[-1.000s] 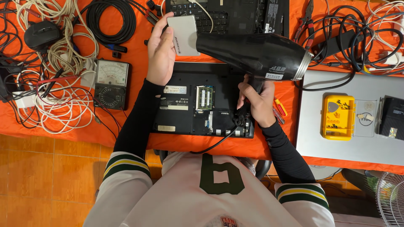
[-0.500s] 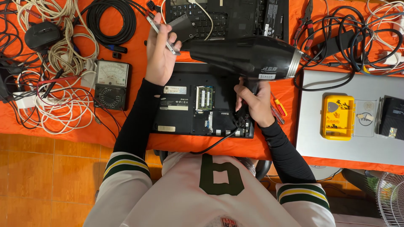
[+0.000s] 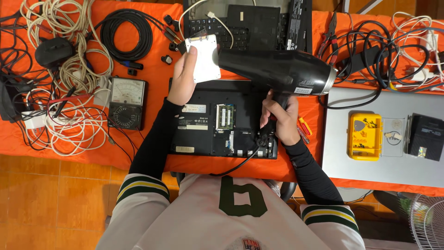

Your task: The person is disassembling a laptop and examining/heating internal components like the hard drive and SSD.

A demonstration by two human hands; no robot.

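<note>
Left hand (image 3: 182, 78) raised above the open laptop (image 3: 222, 122), fingers (image 3: 190, 54) pinching the edge of a flat white drive (image 3: 205, 58), thumb on its face, plate tilted toward the nozzle. Right hand (image 3: 280, 118) wrapped tight around the handle of a black hair dryer (image 3: 277, 69), fingers pressed together on the grip, barrel lying level, nozzle almost touching the drive's right edge. Black cord dropping from the handle across the laptop's lower edge toward the body.

Possible trouble from here, as a judgement only: nozzle so near the drive and the thumb – too much heat on the plate or on the skin if hot air runs. Thin pinch on one edge only – slip of the drive onto the bare board and memory sticks below. Loose cord over the laptop, easy to catch with the wrist.

Labels: white rectangular sticker plus a smaller pale one on the left part of the laptop's underside; silver band with a grey printed patch near the rear of the dryer. Further out on the orange tabletop (image 3: 152, 69): analog meter (image 3: 126, 102) with pale dial to the left, white cable tangle (image 3: 60, 115) beyond it, yellow box (image 3: 364, 136) on a grey laptop lid (image 3: 342, 157) to the right.
</note>
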